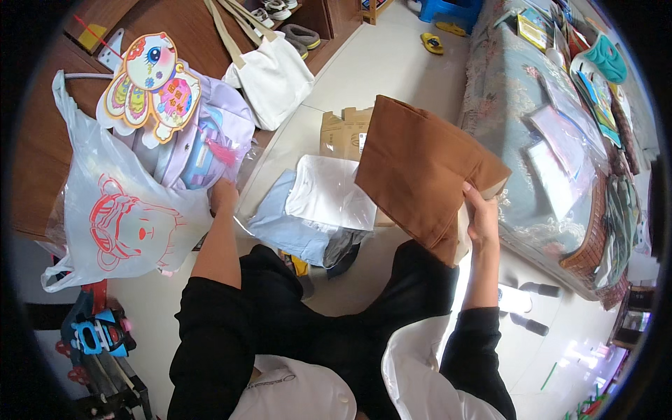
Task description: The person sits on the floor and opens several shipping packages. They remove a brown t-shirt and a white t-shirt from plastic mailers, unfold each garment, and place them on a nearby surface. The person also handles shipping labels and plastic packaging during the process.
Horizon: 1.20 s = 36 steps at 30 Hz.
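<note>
In my right hand (pixel 480 212) is a folded brown fabric item (pixel 420 168), possibly a bag, with a cream-coloured part showing near my fingers. My thumb lies over its edge, and it hangs above my right knee. My left hand (pixel 224 195) reaches to the edge of a translucent plastic bag (pixel 142 220) printed with a red bear, beside a lilac backpack (pixel 231 105). Its fingers are mostly hidden there. On the floor between my legs lie a folded white garment (pixel 331 189) in clear plastic and a light-blue garment (pixel 281 215).
A cardboard box (pixel 341 131) sits beyond the clothes. Against the wooden cabinet (pixel 178 26) leans a white tote bag (pixel 273 79). A decorated paper lantern (pixel 152 89) hangs before the backpack. To the right, a cloth-covered sofa (pixel 493 100) holds plastic sleeves (pixel 562 147).
</note>
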Available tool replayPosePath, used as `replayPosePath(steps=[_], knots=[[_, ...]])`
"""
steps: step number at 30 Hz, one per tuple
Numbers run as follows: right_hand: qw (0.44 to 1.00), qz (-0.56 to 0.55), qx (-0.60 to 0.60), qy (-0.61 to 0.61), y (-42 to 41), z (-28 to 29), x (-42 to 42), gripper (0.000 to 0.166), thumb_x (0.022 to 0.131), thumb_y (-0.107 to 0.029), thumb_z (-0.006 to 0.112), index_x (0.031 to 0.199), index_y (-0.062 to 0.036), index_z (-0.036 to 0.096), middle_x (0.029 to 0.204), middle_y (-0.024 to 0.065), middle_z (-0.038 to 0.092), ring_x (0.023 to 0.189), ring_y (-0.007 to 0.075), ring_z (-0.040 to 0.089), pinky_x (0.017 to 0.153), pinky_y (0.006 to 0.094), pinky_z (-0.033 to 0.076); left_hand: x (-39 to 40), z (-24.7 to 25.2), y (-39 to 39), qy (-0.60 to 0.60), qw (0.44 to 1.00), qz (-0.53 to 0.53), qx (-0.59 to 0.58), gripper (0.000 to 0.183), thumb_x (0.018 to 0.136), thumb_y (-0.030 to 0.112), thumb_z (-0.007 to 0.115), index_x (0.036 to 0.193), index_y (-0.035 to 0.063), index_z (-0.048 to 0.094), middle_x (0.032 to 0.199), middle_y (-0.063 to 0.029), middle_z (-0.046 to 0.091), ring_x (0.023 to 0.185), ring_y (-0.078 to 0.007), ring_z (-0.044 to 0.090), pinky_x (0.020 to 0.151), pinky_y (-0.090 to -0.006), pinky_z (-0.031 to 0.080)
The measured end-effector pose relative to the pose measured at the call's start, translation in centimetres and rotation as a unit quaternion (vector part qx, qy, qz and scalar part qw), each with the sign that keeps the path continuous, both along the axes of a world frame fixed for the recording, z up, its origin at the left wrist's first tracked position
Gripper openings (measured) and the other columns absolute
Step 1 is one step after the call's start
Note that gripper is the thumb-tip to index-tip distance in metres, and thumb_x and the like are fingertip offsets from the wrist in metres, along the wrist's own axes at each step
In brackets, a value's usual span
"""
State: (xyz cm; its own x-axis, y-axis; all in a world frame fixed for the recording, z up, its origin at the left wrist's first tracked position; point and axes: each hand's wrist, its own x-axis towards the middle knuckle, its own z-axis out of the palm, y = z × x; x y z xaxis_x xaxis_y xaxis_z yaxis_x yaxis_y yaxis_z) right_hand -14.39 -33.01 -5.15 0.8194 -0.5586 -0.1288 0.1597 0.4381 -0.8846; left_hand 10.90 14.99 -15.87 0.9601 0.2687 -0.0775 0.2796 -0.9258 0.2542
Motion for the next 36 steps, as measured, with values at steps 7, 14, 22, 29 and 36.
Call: replayPosePath(steps=[7,14,22,29,36], knots=[[0.988,0.091,-0.069,0.107,4.6,1.5,4.6,0.028,0.086,-0.015,0.059,0.101,0.009,0.059,0.093,0.0111,0.063,0.079,0.0157,0.059,0.07,0.0275,0.047,-0.6,2.5,-8.0,0.014,0.949,-0.312,-0.029,0.06,0.079,0.026,0.065,0.129,0.002,0.041,0.122,-0.0212,0.051,0.111,-0.0317,0.052,0.094,-0.0371,0.042],[0.948,0.139,-0.276,0.081,10.4,1.4,8.6,0.039,0.092,-0.028,0.05,0.111,0.0064,0.053,0.1,0.0199,0.062,0.094,0.0247,0.058,0.084,0.0332,0.043,-10.5,10.6,-21.1,0.038,0.802,-0.479,-0.354,0.093,0.078,0.027,0.07,0.144,0.0111,0.007,0.142,-0.0217,0.022,0.125,-0.0266,0.038,0.097,-0.0389,0.039],[0.973,0.105,-0.196,0.064,7.0,3.1,9.0,0.032,0.091,-0.014,0.049,0.115,0.0067,0.047,0.102,0.0131,0.06,0.092,0.0194,0.056,0.082,0.0294,0.044,-5.9,8.7,-16.4,0.185,0.889,-0.268,-0.323,0.071,0.069,0.004,0.062,0.129,-0.0086,0.027,0.108,-0.02,0.055,0.099,-0.0249,0.057,0.084,-0.0339,0.047],[0.985,0.106,-0.137,-0.011,7.2,7.3,10.7,0.034,0.089,-0.011,0.047,0.121,0.0016,0.04,0.104,0.0126,0.057,0.087,0.0204,0.061,0.066,0.033,0.055,-9.6,16.5,-16.2,0.183,0.769,-0.475,-0.387,0.083,0.077,0.024,0.069,0.142,0.0096,0.019,0.137,-0.0194,0.037,0.126,-0.0291,0.039,0.098,-0.0394,0.036],[0.969,0.012,-0.208,-0.13,10.6,8.4,15.3,0.043,0.083,-0.012,0.056,0.117,0.0076,0.039,0.089,0.0114,0.058,0.06,0.014,0.057,0.044,0.025,0.047,-14.8,23.9,-20.0,-0.004,0.803,-0.426,-0.417,0.055,0.088,0.012,0.055,0.136,0.0012,0.031,0.134,-0.0156,0.04,0.126,-0.0197,0.036,0.102,-0.0299,0.03]])
